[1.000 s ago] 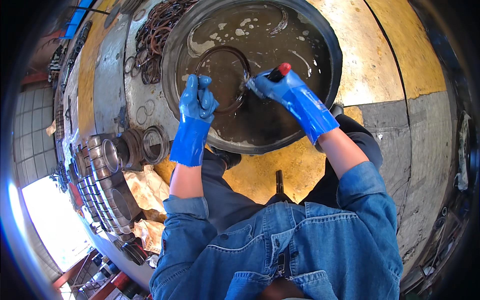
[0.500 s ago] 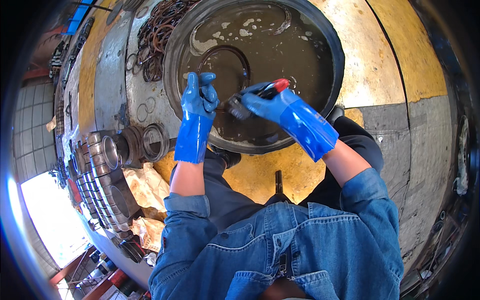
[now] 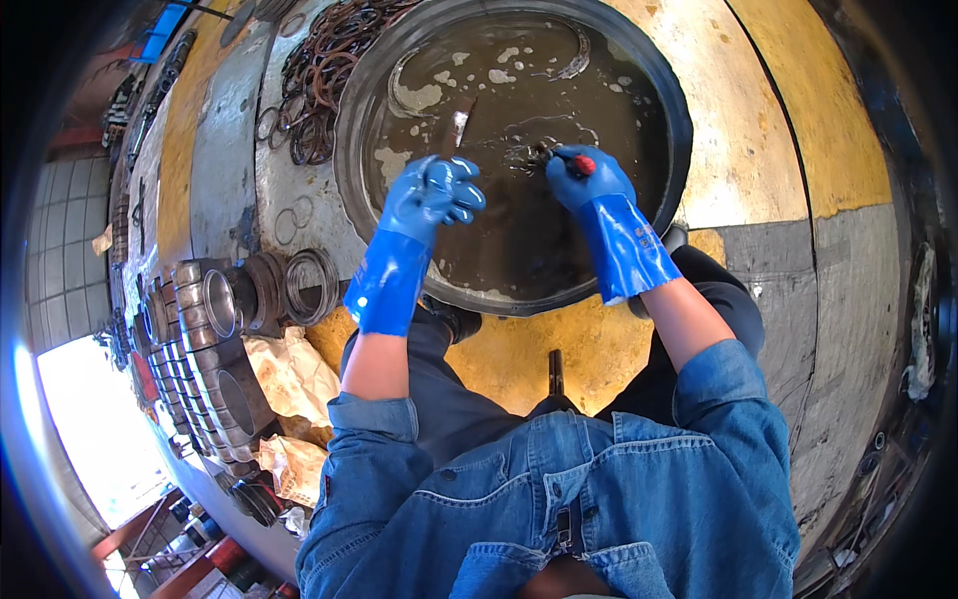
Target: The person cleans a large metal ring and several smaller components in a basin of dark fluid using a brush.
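A wide round black basin holds dirty brown liquid with patches of foam. Both my hands wear blue rubber gloves and reach over it. My left hand is closed on a thin flat metal piece that sticks out past the fingers just above the liquid. My right hand grips a small red-handled brush. Its dark bristle end points left toward the metal piece, a short gap away, at the liquid's surface.
A heap of rusty rings lies left of the basin. Metal cylinder sleeves and coiled rings stand at the near left, beside crumpled paper. A dark tool lies between my knees on the yellow floor.
Both hands have moved farther out over the basin. The dark ring the left hand held up earlier no longer shows as a loop. The brush has swung left toward the left hand.
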Available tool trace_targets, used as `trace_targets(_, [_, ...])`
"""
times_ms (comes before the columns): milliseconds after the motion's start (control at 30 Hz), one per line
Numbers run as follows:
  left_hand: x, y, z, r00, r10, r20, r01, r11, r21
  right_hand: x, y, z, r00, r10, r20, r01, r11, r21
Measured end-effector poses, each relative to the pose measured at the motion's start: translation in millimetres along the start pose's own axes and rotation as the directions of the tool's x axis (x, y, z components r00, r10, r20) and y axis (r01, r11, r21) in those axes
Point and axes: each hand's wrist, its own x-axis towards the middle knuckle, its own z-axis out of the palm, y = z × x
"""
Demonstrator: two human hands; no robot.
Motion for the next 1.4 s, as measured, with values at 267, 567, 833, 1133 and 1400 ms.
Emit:
trace_targets(267, [-6, -4, -3, 0.963, 0.201, 0.178, -0.234, 0.302, 0.924, -11, -51, -46, 0.963, -0.08, 0.256, -0.063, 0.861, 0.505])
trace_targets(567, [-14, -8, 27, 0.927, 0.184, 0.327, -0.345, 0.079, 0.935, -1, -39, -37, 0.853, -0.521, 0.027, 0.521, 0.853, -0.012])
trace_targets(833, [-16, -32, 63, 0.874, -0.029, 0.486, -0.486, -0.02, 0.874, -12, -55, -41, 0.94, -0.293, 0.173, 0.161, 0.831, 0.532])
trace_targets(1133, [-32, -22, 95, 0.771, -0.307, 0.557, -0.591, -0.021, 0.806, -14, -56, -44, 0.881, -0.469, -0.063, 0.472, 0.88, 0.05])
trace_targets(1400, [47, 105, -18, 0.76, 0.387, 0.523, -0.393, -0.367, 0.843, 27, -39, -109, 0.99, -0.095, -0.105, 0.14, 0.542, 0.829])
